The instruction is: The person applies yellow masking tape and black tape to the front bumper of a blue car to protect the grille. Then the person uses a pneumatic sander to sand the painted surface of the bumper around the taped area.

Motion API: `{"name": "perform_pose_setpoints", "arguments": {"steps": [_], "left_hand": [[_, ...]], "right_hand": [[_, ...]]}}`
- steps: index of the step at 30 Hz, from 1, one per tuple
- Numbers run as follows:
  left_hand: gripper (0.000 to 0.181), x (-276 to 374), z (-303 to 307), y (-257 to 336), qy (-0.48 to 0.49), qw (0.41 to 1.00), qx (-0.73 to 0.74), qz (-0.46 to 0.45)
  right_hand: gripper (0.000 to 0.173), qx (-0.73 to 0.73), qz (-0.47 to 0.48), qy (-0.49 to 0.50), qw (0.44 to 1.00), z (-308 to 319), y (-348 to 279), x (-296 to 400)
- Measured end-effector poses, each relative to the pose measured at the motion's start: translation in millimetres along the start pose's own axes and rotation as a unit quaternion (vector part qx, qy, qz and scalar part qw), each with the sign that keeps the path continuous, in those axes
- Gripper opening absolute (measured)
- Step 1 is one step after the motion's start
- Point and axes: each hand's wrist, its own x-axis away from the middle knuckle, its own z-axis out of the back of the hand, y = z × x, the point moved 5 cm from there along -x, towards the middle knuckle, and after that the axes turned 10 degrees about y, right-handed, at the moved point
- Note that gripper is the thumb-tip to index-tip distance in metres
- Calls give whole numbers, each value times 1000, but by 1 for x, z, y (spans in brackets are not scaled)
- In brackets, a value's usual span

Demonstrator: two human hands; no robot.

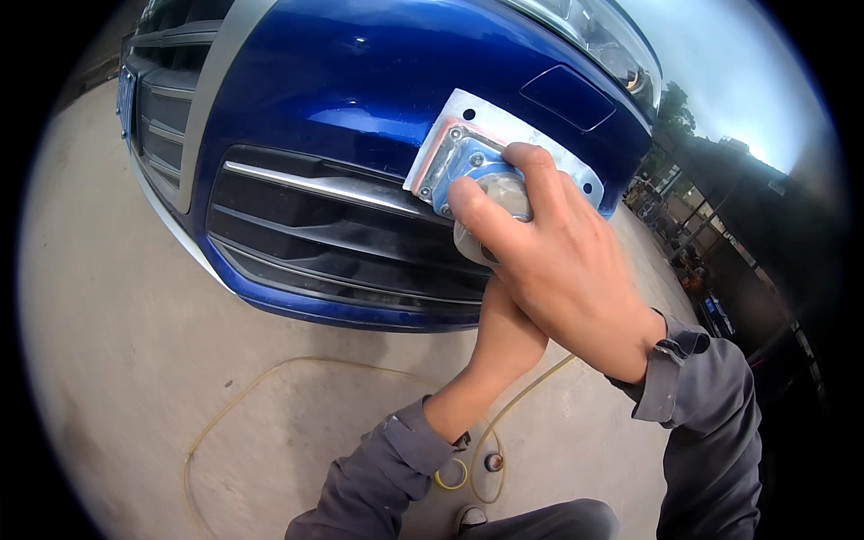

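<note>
A handheld pneumatic sander [466, 162] with a wide rectangular pad plate lies against the blue car bumper [304, 88], just above the black lower grille [337, 233]. My right hand [574, 250] is closed over its rounded top, thumb and index finger beside the blue part. Beneath the right wrist, my left hand [506, 324] reaches up to the underside of the tool; its fingers are hidden behind my right hand, so its hold cannot be seen. The headlight [621, 64] is above, at the upper right.
A thin yellowish hose [290, 361] loops over the concrete floor. Near my shoe [472, 516] lie a roll of yellow tape [451, 474] and a small round container [494, 462]. A shed and a parked vehicle [717, 314] stand at the right.
</note>
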Motion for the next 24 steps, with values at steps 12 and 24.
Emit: {"name": "perform_pose_setpoints", "arguments": {"steps": [12, 24], "left_hand": [[16, 44, -102, -29, -169, 984, -62, 10], [65, -1, -77, -35, -80, 733, -551, -392]], "right_hand": [[71, -49, -203, 150, 966, 19, 115, 182], [72, -143, -264, 271, 915, -40, 117, 252]]}}
